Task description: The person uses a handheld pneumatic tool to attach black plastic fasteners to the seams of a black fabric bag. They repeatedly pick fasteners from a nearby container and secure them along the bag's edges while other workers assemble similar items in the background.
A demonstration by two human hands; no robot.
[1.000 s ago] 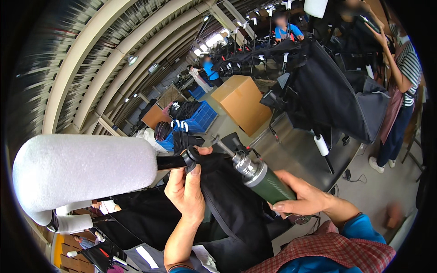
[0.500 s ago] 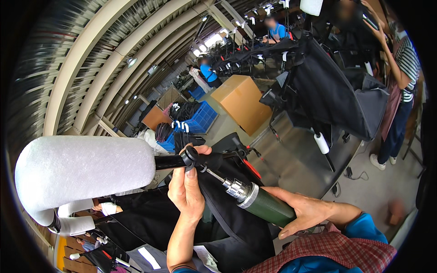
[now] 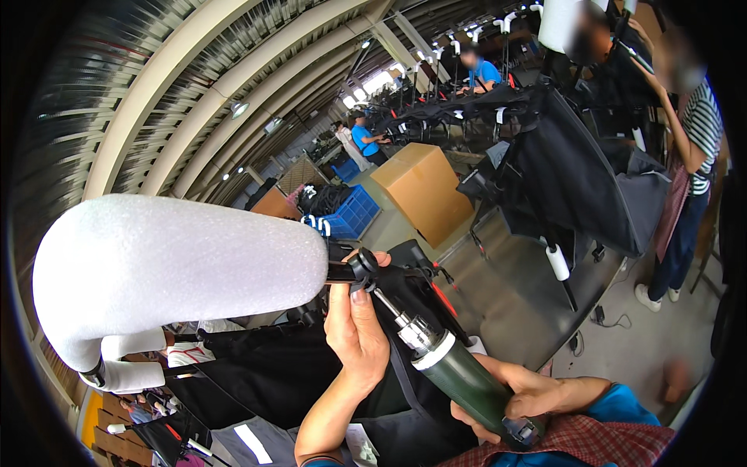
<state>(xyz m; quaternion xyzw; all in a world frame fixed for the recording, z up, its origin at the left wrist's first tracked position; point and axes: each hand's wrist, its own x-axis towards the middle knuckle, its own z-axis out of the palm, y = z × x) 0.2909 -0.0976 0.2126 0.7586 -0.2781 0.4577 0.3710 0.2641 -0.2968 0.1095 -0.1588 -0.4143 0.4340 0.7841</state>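
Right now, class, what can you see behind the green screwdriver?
Black cloth shows behind the green screwdriver, held in the right hand. Whatever its body covers cannot be seen.

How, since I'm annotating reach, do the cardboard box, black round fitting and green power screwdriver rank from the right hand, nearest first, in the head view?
1. Green power screwdriver: in the right hand.
2. Black round fitting: leftward, at the left hand.
3. Cardboard box: beyond both hands.
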